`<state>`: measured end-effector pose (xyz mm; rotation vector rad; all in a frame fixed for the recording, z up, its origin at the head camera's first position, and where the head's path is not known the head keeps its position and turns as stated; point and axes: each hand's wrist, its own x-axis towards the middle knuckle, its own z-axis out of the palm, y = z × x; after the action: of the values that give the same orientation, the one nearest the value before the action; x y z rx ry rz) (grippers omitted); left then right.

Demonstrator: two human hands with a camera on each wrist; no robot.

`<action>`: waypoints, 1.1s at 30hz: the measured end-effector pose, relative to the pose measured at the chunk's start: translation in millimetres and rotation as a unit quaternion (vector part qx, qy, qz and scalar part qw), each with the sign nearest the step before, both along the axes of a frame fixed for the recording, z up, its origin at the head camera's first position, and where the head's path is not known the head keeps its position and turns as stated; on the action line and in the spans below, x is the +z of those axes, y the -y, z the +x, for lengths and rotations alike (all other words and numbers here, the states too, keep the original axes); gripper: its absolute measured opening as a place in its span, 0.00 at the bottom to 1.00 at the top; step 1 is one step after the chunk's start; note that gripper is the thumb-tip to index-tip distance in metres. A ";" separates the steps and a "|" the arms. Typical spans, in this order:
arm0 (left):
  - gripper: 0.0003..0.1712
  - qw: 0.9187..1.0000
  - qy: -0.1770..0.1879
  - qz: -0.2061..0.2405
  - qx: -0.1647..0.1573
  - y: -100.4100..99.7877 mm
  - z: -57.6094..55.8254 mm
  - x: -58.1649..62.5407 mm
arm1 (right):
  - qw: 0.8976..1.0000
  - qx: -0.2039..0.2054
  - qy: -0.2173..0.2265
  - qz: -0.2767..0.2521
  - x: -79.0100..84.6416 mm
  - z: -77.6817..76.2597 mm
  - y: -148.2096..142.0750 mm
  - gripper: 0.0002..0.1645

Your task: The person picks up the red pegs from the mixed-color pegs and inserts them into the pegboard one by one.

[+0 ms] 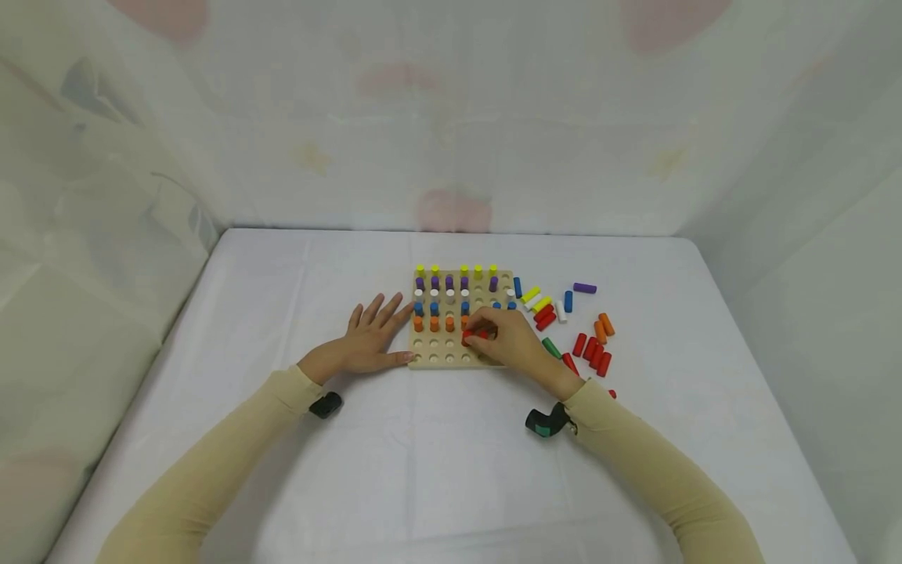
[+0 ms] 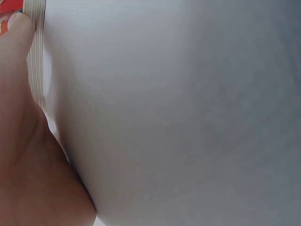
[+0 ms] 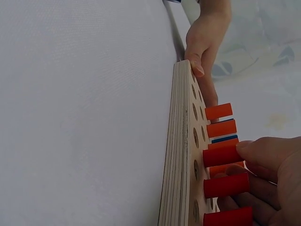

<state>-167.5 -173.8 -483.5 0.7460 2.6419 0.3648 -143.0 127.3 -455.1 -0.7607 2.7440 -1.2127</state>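
Note:
A wooden pegboard (image 1: 441, 351) lies on the table, with rows of yellow, purple, white, blue and orange pegs in its farther part. The left hand (image 1: 373, 341) rests at the board's left edge with its fingers spread, its thumb (image 3: 197, 69) on the near left corner. Over the near right part of the board, the right hand (image 1: 517, 341) pinches a red peg (image 3: 220, 156) between thumb and fingers. That peg meets the board's face beside an orange peg (image 3: 222, 128). Two more red pegs (image 3: 226, 185) stand in line with it, partly in front of the curled fingers.
To the right of the board lie loose pegs: several red pegs (image 1: 579, 345), two orange, a green peg (image 1: 551, 348), plus blue, white, yellow and a purple peg (image 1: 584, 288). Small black cameras (image 1: 326, 405) hang at both wrists. White cloth covers the table (image 1: 423, 454); patterned curtains surround it.

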 end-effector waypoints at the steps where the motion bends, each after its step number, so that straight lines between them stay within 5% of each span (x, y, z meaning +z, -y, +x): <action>1: 0.55 1.000 0.000 0.001 -0.001 -0.1 0.1 0.3 | 1.000 -0.001 -0.001 0.000 0.1 -0.2 -0.1 0.10; 19: 0.55 1.000 0.000 -0.011 0.002 -1.7 -3.4 -1.3 | 1.000 -0.016 0.011 -0.009 4.9 -1.3 -6.3 0.10; 33: 0.55 1.000 -0.002 0.001 0.001 -0.4 -3.4 -3.4 | 0.997 -0.041 0.005 -0.062 23.4 5.1 -27.9 0.10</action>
<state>-170.9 -173.4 -486.9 0.7445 2.6467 0.3670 -137.9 155.2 -431.8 -0.6557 2.7385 -1.4097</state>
